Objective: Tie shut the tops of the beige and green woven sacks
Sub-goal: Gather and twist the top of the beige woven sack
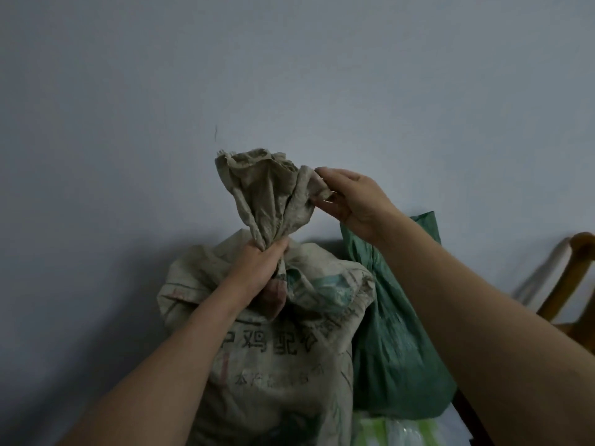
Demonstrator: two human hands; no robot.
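A full beige woven sack [280, 358] with dark printed characters stands against the wall. Its top is gathered into a neck, and the loose mouth [264, 188] flares upward above it. My left hand [262, 268] grips that neck tightly from the left. My right hand [349, 201] pinches the right edge of the flared mouth between thumb and fingers. A green woven sack [399, 342] stands right beside the beige one, partly behind my right forearm; its top rises upright at the back and I see no tie on it.
A pale blue-grey wall [225, 75] is directly behind the sacks. A wooden chair frame [576, 268] stands at the right edge. A white and light-green plastic bag [399, 431] lies under the green sack at the bottom.
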